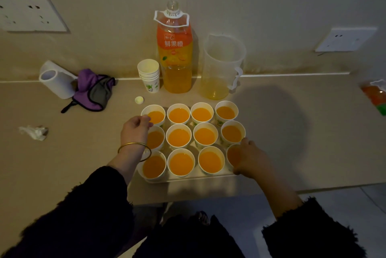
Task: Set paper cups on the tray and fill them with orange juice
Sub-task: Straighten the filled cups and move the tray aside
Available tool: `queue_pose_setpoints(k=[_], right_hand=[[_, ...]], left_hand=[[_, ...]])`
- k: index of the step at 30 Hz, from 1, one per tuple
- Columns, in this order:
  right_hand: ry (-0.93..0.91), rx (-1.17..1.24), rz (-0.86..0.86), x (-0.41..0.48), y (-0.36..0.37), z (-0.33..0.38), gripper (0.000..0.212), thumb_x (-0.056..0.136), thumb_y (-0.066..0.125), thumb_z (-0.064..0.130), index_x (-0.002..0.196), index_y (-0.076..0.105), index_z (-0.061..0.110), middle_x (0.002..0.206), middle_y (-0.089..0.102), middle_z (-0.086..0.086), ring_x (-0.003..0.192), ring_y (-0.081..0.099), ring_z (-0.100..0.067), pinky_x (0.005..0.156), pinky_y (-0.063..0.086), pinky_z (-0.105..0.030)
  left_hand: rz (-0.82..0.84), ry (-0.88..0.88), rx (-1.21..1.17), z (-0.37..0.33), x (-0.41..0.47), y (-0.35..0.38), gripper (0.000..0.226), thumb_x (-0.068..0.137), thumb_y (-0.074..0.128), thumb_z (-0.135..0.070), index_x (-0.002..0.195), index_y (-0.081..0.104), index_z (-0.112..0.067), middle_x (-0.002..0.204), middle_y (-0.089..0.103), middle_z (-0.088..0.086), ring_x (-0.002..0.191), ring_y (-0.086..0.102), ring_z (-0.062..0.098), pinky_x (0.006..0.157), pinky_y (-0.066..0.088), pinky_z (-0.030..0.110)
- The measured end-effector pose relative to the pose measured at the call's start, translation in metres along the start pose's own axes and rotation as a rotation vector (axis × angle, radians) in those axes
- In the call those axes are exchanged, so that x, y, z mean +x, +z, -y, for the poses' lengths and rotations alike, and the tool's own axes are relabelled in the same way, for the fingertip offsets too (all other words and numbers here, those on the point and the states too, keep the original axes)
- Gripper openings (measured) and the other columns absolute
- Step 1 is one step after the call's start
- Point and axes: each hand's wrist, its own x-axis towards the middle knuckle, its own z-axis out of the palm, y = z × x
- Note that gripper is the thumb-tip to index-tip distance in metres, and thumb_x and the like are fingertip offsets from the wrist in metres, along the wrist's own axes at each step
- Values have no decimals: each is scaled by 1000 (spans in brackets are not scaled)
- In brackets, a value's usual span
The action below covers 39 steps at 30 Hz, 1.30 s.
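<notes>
sitting in three rows of four on the pale flat plastic tray [188, 180]: twelve white paper cups [179, 137], each holding orange juice well up the wall. tray lying toward the near edge of the beige counter [292, 132].

wrapping the right hand [250, 158] round the 4 o'clock corner cup [231, 156], thumb on the near side, fingers over the far side. hovering the left hand [136, 128] at the 10 o'clock corner cup [156, 116], fingers curled together at its rim; not possible to tell whether pinching the rim or merely touching it.

handling, by judgement: paper light, liquid adding the weight. thin walls probably yielding under a squeeze and pushing juice toward the rim. dry paper offering fair grip, wet paper likely going soft.

taking hold at mid-wall, thumb opposing fingers, pressing lightly. avoiding a rim pinch, likely to deform the mouth and spill. keeping upright and moving slowly. minding the neighbours: cups standing close, some apparently touching, so sliding one is risking nudging the next.

standing beyond the tray at 12 o'clock: tall uncapped clear plastic juice bottle with orange label [175, 48]. at 1 o'clock: clear plastic pitcher [221, 67] with a little juice in the bottom. at 11 o'clock: stack of empty spare paper cups [148, 74], small pale bottle cap [139, 99] just nearer.
</notes>
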Motion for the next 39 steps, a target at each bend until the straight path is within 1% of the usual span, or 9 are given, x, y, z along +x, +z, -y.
queue_pose_setpoints(k=[5, 9, 12, 15, 19, 22, 26, 34, 39], right_hand=[[-25, -54, -13, -2, 2, -1, 98, 71, 81, 24, 144, 17, 7, 139, 36, -13, 121, 49, -29, 92, 45, -34], [14, -95, 5, -8, -10, 0, 102, 67, 83, 38, 142, 21, 9, 138, 36, -12, 125, 44, -29, 98, 42, -38], [-43, -156, -211, -17, -34, 14, 85, 70, 76, 50, 133, 33, 11, 129, 45, -9, 114, 49, -24, 89, 44, -34], [-283, -74, -317, -20, -43, 53, 73, 73, 75, 49, 128, 41, 16, 127, 51, -5, 113, 53, -22, 89, 44, -34], [-651, -42, -217, -25, -12, 111, 71, 77, 73, 41, 136, 38, 20, 136, 47, -1, 125, 44, -22, 102, 37, -37], [-900, -266, -205, -27, 18, 137, 76, 80, 71, 26, 143, 30, 17, 149, 33, -3, 140, 22, -24, 115, 17, -49], [-1124, -660, -211, -21, 35, 162, 81, 77, 71, 17, 146, 29, 17, 155, 24, -3, 146, 2, -28, 112, -2, -62], [-1120, -889, -193, -10, 38, 181, 60, 81, 65, 21, 138, 44, 17, 141, 43, -6, 141, 22, -27, 107, -10, -68], [-1148, -868, -181, -6, 39, 181, 70, 81, 67, 27, 143, 37, 16, 150, 33, -6, 146, 5, -27, 109, -11, -65]], left_hand=[[-15, -20, -1, 2, 0, -3, 19, 92, 49, -22, 87, 65, -12, 86, 66, 8, 85, 59, 23, 86, 46, 36], [-35, -23, -43, 0, 2, -5, 19, 92, 49, -21, 91, 65, -10, 87, 66, 10, 79, 57, 19, 79, 43, 30], [-65, -38, -113, -2, 4, -8, 25, 94, 46, -19, 97, 66, -4, 86, 64, 12, 75, 54, 18, 76, 41, 28], [-101, -80, -141, -3, 9, -12, 33, 98, 39, -23, 102, 65, -2, 89, 64, 11, 80, 56, 19, 71, 37, 27], [-123, -179, -196, 1, 14, -22, 39, 101, 33, -28, 104, 64, -4, 94, 65, 12, 75, 56, 15, 72, 35, 27], [-118, -270, -230, 8, 16, -33, 43, 102, 31, -29, 107, 63, -2, 88, 65, 10, 74, 56, 16, 71, 36, 28], [-98, -325, -276, 18, 15, -46, 44, 102, 29, -30, 108, 61, 0, 77, 61, 5, 67, 54, 14, 71, 38, 30], [-81, -366, -278, 26, 17, -57, 44, 102, 28, -30, 109, 61, -2, 77, 60, 4, 67, 54, 13, 59, 33, 27], [-68, -376, -277, 25, 17, -55, 42, 102, 27, -31, 107, 60, -5, 77, 60, 4, 67, 54, 13, 66, 38, 29]])
